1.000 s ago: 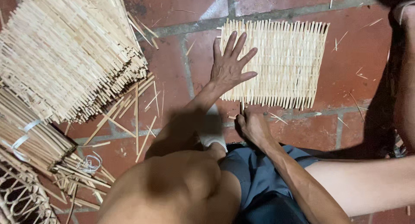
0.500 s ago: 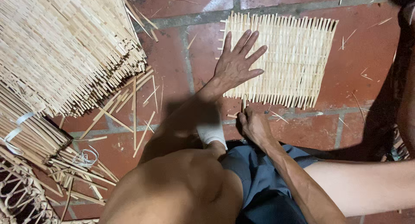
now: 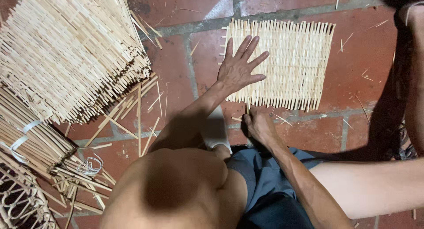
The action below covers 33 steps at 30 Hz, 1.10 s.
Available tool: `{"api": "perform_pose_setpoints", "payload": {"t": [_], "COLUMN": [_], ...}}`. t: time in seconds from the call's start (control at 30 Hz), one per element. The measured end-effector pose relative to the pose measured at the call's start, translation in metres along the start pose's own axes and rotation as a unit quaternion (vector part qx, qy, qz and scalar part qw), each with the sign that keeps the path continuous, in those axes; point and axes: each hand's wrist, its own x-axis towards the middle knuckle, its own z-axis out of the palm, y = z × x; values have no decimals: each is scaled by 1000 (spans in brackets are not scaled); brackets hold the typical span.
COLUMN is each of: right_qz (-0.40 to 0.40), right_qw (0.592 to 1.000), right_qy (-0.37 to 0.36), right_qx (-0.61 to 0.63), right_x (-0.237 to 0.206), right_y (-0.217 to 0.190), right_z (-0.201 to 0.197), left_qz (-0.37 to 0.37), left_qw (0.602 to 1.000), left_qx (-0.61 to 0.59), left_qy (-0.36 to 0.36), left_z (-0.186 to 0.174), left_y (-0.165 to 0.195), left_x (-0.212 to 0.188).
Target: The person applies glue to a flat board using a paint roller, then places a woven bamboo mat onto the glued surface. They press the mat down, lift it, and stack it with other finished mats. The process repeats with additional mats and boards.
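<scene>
Mat (image 3: 291, 65) of woven pale strips lies flat on the brick floor (image 3: 366, 56) straight ahead of you, its strip ends sticking out ragged along every edge. Your left hand (image 3: 238, 69) rests on its near left corner, palm down with the fingers spread wide and gripping nothing; held that way, it seems to pin the weave so the strips cannot slide or lift. Your right hand (image 3: 259, 125) sits just off the mat's near edge, curled almost into a fist around a single thin strip (image 3: 247, 106) that stands up from it into the fringe, which reads as feeding or tightening that strip while the other palm holds everything flat. Your forearms meet low in front of you, above your knee and grey shorts (image 3: 265, 180), so you are crouched close over the work

Left of the mat, well apart from it, a tall stack of finished mats (image 3: 66, 47) sits within arm's reach. Loose strips (image 3: 141, 114) lie scattered on the floor between that stack and your left arm, likely spares or offcuts. Nearer the left edge lies a tied bundle of strips (image 3: 31, 140), and a bit of open cane lattice (image 3: 20, 202) shows at the lower left corner
</scene>
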Motion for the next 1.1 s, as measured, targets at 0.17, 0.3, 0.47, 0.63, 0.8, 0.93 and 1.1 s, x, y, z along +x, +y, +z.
{"api": "perform_pose_setpoints", "payload": {"t": [0.17, 0.3, 0.47, 0.63, 0.8, 0.93, 1.1], "right_qz": [16, -19, 22, -19, 20, -16, -43], "right_qw": [1000, 1000, 998, 1000, 998, 1000, 999], "right_qy": [16, -16, -49, -4, -39, -11, -17], "right_qx": [-11, 20, 16, 22, 51, 11, 26], "right_x": [-16, -7, 3, 9, 11, -3, -4], "right_y": [-15, -25, -17, -13, -19, -21, -30], "right_z": [-8, 3, 10, 14, 6, -4, 12], "left_qz": [11, 27, 45, 39, 35, 39, 67], "left_qw": [997, 995, 997, 995, 993, 993, 988], "left_qx": [-29, -21, -25, -54, -46, -51, -42], "left_qy": [-75, -90, -60, -72, -99, -95, -132], "left_z": [-15, -28, -27, -16, -16, -22, -31], "left_y": [-7, -11, -12, -15, -13, -15, -23], "left_x": [7, 8, 7, 9, 10, 12, 15]}}
